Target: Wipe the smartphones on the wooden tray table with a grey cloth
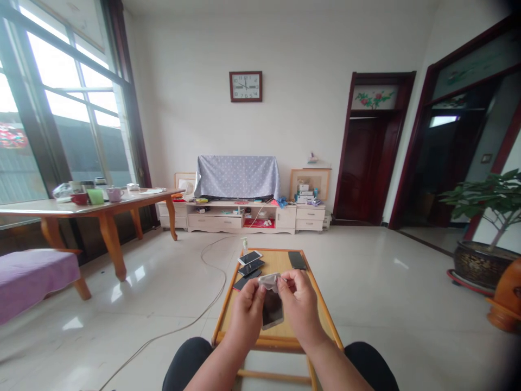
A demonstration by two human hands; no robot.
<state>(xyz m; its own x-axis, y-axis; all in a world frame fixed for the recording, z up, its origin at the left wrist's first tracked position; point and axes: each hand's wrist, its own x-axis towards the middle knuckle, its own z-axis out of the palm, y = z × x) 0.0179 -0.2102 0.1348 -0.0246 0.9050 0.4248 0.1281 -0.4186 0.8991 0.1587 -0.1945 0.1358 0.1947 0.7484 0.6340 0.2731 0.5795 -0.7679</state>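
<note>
A small pale grey cloth or wipe (pixel 268 281) is stretched between my two hands. My left hand (pixel 249 304) pinches its left end between thumb and fingers. The right edge is gripped by my right hand (pixel 299 298), its fingers curled. Just below the cloth is a dark-screened phone (pixel 272 310) with a light edge; whether it rests on the table I cannot tell. Beyond my left hand lie a white-framed phone (pixel 249 257), a dark phone (pixel 251 267) and another dark phone (pixel 247 281), partly overlapping. A dark flat object (pixel 297 260) lies at the far right.
These things lie on a small wooden table (pixel 280 256) between my knees. A pump bottle (pixel 245 244) stands at its far left corner. A cable (pixel 195 314) runs along the floor at left. Further off are a TV cabinet (pixel 215 221) and a potted plant (pixel 480 266).
</note>
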